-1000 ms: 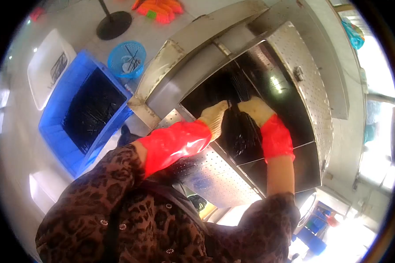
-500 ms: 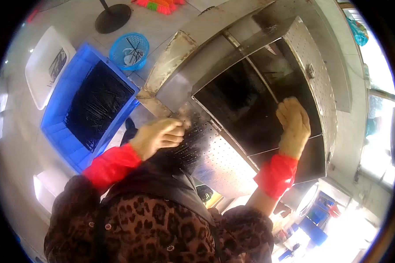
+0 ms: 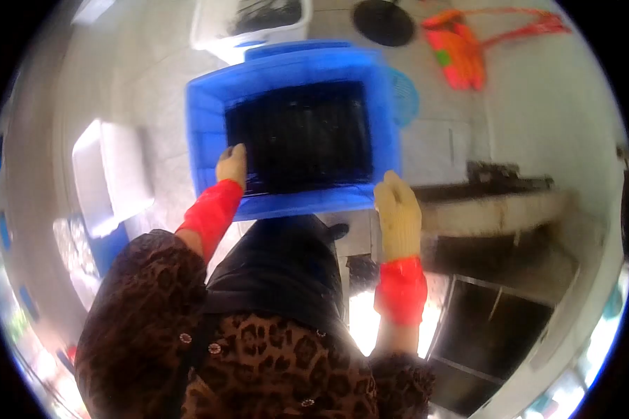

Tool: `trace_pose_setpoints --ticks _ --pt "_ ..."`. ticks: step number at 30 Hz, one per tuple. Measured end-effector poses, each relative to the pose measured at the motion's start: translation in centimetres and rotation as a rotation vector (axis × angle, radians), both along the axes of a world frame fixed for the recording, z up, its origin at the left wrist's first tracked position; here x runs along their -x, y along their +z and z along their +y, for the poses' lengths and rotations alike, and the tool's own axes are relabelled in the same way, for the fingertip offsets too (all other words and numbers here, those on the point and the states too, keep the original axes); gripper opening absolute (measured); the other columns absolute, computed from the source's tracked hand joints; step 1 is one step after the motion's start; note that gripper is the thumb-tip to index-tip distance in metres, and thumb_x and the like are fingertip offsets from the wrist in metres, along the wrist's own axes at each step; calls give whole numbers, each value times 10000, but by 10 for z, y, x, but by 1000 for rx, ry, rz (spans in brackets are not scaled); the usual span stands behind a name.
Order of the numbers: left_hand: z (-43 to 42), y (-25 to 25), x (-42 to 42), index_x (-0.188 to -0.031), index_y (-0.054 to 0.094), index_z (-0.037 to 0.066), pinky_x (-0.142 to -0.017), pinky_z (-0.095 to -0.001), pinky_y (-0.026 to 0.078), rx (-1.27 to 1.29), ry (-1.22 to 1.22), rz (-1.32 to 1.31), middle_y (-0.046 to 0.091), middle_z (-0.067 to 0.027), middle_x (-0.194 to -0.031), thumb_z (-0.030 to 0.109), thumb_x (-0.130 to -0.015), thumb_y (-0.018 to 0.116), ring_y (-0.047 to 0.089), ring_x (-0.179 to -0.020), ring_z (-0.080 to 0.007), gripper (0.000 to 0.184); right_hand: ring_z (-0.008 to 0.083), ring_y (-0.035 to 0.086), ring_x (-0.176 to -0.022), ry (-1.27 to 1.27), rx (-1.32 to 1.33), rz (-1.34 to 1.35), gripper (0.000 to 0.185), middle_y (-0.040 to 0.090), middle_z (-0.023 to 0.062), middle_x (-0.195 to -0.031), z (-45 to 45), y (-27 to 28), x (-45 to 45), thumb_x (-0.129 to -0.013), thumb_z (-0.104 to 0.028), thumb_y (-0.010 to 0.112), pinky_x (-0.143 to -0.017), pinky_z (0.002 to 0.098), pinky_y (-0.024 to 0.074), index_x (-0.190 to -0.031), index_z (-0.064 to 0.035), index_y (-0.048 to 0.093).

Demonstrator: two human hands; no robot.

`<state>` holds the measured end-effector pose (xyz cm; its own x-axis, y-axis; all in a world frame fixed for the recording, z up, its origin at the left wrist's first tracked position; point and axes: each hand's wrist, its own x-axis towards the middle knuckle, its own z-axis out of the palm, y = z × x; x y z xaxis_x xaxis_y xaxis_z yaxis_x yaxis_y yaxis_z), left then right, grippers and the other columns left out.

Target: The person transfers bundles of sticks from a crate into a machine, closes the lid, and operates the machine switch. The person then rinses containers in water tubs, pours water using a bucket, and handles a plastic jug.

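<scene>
A blue crate stands in front of me, with a mass of thin black pieces lying in it. My left hand, in a pale glove with a red cuff, is over the crate's near left part, its fingers bent together by the black pieces; whatever it may hold is hidden. Near the crate's front right corner is my right hand, gloved the same way, fingers curled together. Blur hides whether it holds or touches anything.
A white bin with dark pieces stands behind the crate, a light blue basket at its right. White container at left. Orange broom and round black base at the back. Metal-framed dark compartments lie at lower right.
The view has swung left from the metal compartments to the blue crate. Both hands, earlier together at dark pieces in the compartment, have separated and are now at the crate.
</scene>
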<state>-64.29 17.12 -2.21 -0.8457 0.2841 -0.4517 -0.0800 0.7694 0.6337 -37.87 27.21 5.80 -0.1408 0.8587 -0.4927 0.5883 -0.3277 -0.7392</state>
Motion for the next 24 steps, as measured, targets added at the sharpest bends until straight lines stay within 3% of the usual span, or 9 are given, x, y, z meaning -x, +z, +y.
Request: trace_pose_setpoints --ticks 2,4,6,8,10,11,18,20,24 --pt "3 -16 11 -1107 440 -5 -857 -332 331 101 -15 39 479 -233 -1065 363 -713 438 440 -1011 -346 538 346 480 -930 266 54 -159 456 508 224 -998 27 -59 31 -724 -341 462 -821 339 369 -993 23 507" --pt "5 -40 23 -1089 447 -4 -835 -347 346 190 60 58 493 -239 -1035 370 -706 466 454 -986 -356 535 396 456 -924 400 -8 -403 460 486 263 -991 44 -77 72 -708 -325 417 -824 366 361 -961 50 504" --pt "7 -42 31 -1066 446 -7 -823 -366 355 89 93 -8 498 -237 -1021 380 -695 498 461 -969 -366 539 391 463 -927 457 67 -549 485 479 282 -989 52 -88 102 -693 -320 432 -829 376 358 -975 72 486" --pt "2 -80 54 -1038 449 -10 -811 -374 364 224 73 4 509 -228 -1004 375 -687 527 473 -953 -364 527 371 457 -974 375 27 -669 563 471 271 -1035 59 -127 112 -673 -354 469 -855 370 348 -1038 74 453" --pt "18 -96 38 -1079 425 -8 -820 -364 363 281 118 -69 500 -233 -1021 379 -668 555 466 -967 -363 579 347 427 -1030 379 151 -668 615 449 252 -1089 84 -169 88 -677 -396 483 -888 352 323 -1077 69 435" --pt "19 -102 39 -1162 358 -34 -877 -321 325 197 104 -60 436 -230 -1126 454 -648 564 408 -1064 -328 739 335 411 -1053 366 135 -655 646 437 245 -1109 86 -171 93 -672 -414 499 -899 343 311 -1096 67 422" --pt "39 -124 48 -1123 411 -30 -858 -304 343 189 -86 -249 473 -202 -1095 408 -655 605 448 -1025 -292 669 310 393 -1082 448 219 -519 737 416 237 -1143 83 -202 114 -625 -453 577 -908 320 298 -1118 68 407" --pt "28 -167 40 -1097 435 -40 -846 -297 353 106 -79 -247 487 -177 -1086 385 -665 616 470 -993 -265 633 319 407 -1065 475 252 -472 760 429 240 -1126 71 -199 136 -601 -460 599 -902 318 305 -1114 68 412" --pt "45 -164 27 -1098 429 -47 -829 -284 366 -68 -64 -570 509 -137 -1045 357 -664 633 488 -939 -217 627 353 472 -971 429 405 -212 723 499 252 -1015 49 -197 177 -567 -465 617 -835 327 367 -1018 81 470"
